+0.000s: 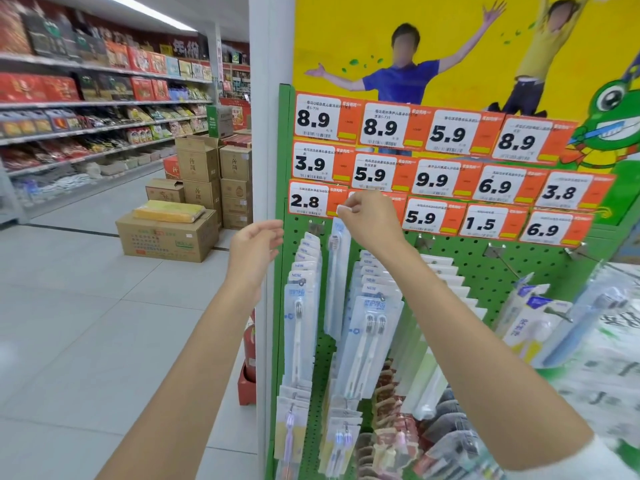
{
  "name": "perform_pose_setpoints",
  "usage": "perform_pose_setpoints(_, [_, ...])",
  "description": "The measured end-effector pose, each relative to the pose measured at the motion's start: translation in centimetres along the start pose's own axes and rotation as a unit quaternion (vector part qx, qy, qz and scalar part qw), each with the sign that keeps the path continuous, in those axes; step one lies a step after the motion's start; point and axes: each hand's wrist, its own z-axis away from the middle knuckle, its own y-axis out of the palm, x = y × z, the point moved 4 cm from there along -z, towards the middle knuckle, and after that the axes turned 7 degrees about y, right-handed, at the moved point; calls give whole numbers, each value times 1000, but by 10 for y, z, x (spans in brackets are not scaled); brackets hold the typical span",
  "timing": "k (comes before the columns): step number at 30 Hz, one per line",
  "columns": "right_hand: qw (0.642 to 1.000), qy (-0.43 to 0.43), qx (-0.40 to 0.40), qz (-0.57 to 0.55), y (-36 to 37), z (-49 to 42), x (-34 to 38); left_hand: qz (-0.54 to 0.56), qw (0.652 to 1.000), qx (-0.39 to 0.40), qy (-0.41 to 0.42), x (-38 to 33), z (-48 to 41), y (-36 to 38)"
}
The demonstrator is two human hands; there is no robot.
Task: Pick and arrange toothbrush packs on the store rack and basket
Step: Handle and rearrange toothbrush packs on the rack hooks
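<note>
Green pegboard forms the rack. Its lower left part, nearest the viewer, carries rows of hung packs with brush heads up.

Higher, near the rack's upper left corner, the right hand pinches the top edge of a single toothbrush pack between thumb and fingertips. The pack hangs with its long axis vertical, bristle head uppermost, handle pointing to the floor, flat face toward the viewer. Whether its hole is already on a hook cannot be told.

The left hand hovers just beside the rack's left edge, fingers relaxed and spread, holding nothing.

Recommended procedure:
1. Align the hang hole with the free hook.
2. Keep the pack plumb and slide it fully back.
3. Release it, steadying the lower end with the free hand if it swings.

Price tags sit farther up the rack.
</note>
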Motion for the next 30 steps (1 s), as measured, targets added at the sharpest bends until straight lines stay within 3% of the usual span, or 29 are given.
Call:
perform_pose_setpoints(7, [992, 18, 125, 1, 23, -17, -5, 3, 999, -24, -23, 11, 3, -18])
perform_pose_setpoints(21, [984, 12, 178, 7, 36, -17, -5, 4, 999, -22, -39, 19, 13, -21])
perform_pose_setpoints(26, [985, 10, 173, -16, 43, -13, -2, 16, 999, -20, -40, 15, 19, -24])
perform_pose_setpoints(30, [989, -20, 141, 30, 30, -10, -2, -15, 999, -34, -14, 8, 25, -26])
